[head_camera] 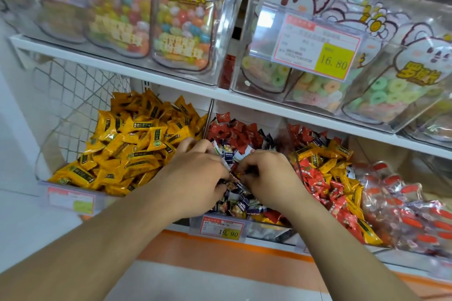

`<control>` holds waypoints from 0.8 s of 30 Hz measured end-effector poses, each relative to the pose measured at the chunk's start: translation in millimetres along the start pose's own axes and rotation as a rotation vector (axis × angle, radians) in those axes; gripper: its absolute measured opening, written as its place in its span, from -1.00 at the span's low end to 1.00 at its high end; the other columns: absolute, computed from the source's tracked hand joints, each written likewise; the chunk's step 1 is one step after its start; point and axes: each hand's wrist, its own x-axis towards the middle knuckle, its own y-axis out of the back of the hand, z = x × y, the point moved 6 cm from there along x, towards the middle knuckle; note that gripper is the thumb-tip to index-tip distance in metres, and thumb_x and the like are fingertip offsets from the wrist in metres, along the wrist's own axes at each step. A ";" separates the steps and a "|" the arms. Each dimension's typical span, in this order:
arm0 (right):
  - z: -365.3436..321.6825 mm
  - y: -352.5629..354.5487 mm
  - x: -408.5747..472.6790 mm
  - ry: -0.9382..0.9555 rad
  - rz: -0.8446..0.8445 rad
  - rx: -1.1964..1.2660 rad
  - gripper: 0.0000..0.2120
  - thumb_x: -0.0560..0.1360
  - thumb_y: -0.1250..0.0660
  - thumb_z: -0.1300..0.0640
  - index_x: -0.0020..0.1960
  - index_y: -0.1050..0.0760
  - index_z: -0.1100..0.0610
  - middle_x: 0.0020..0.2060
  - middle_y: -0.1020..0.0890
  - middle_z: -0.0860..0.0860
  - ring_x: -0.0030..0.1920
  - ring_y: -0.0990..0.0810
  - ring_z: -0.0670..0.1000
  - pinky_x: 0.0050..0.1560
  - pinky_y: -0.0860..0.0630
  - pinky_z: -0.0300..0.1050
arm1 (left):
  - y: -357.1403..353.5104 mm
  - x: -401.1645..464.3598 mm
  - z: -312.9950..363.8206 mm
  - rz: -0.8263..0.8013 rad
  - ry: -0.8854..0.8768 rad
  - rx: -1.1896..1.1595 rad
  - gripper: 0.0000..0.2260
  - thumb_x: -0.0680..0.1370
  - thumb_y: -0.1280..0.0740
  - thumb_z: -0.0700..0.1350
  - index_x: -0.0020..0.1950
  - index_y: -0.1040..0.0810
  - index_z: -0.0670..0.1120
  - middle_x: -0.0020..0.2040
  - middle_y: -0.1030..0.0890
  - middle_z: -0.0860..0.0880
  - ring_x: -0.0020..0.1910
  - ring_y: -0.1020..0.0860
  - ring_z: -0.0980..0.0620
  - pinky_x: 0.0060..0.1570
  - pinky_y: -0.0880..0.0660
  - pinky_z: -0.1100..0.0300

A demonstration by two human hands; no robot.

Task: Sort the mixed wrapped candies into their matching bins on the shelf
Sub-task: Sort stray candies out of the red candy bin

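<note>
Fingers of both hands (195, 173) (266, 173) curled — pinching crinkly wrapped candies (234, 154), clear plastic middle bin (266, 226).

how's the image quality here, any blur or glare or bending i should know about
Head view: wide-angle bending curves the shelf edge; the upper jars and left corner are soft and blurred; glare washes the price tag holder; the left hand, right hand and middle bin candies are fairly sharp, evenly lit.

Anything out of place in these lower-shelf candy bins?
Yes. The right bin mixes yellow-wrapped candies with red ones; the yellows match the left bin. Both hands dig in the middle bin.
</note>
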 end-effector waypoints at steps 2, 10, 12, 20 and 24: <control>0.5 3.3 -1.0 -0.017 0.043 0.011 -0.87 0.45 -0.51 0.21 -0.08 -0.72 0.00 -0.10 -0.65 -0.12 -0.02 -0.59 -0.05 0.07 -0.59 -0.02 | 0.5 0.1 -0.3 0.002 0.006 -0.012 -0.70 0.64 -0.23 0.18 0.30 -0.62 0.16 0.23 -0.58 0.23 0.35 -0.24 0.09 0.43 0.08 -0.03; -4.7 45.7 -12.4 -0.234 0.241 0.429 -0.89 0.53 -0.50 0.18 -0.05 -0.73 -0.02 -0.24 -0.70 -0.13 -0.19 -0.65 -0.20 -0.22 -0.52 -0.43 | 29.9 -2.8 0.1 0.258 0.087 -0.207 -0.75 0.62 -0.32 0.15 0.29 -0.54 0.19 0.24 -0.53 0.27 0.30 -0.42 0.16 0.46 -0.09 0.08; -12.7 51.8 -16.4 -0.274 0.249 0.661 -0.90 0.52 -0.51 0.22 -0.04 -0.72 0.03 -0.24 -0.73 -0.04 -0.24 -0.70 -0.09 -0.21 -0.61 -0.27 | 40.2 -5.8 -1.1 0.328 0.149 -0.351 -0.62 0.57 -0.38 0.21 0.35 -0.44 0.19 0.24 -0.52 0.27 0.28 -0.45 0.15 0.40 -0.30 0.08; -31.8 58.9 -21.0 -0.256 0.206 0.850 -0.86 0.58 -0.43 0.26 0.04 -0.69 0.06 -0.15 -0.76 -0.03 -0.11 -0.73 -0.07 -0.08 -0.64 -0.24 | 81.9 -30.9 -20.5 0.483 0.322 -0.411 -0.73 0.54 -0.50 -0.08 0.21 -0.60 0.13 -0.02 -0.60 0.26 -0.10 -0.57 0.31 -0.23 -0.43 0.48; -0.5 66.9 -29.9 -0.325 0.306 0.644 -0.75 0.60 -0.33 0.30 -0.01 -0.67 -0.02 -0.14 -0.74 -0.13 -0.42 -0.54 -0.14 -0.42 -0.45 -0.25 | 95.4 -40.9 -57.3 0.437 0.488 -0.053 -0.62 0.56 -0.43 0.06 0.36 -0.58 0.02 0.09 -0.60 -0.04 0.12 -0.55 -0.07 0.04 -0.58 0.05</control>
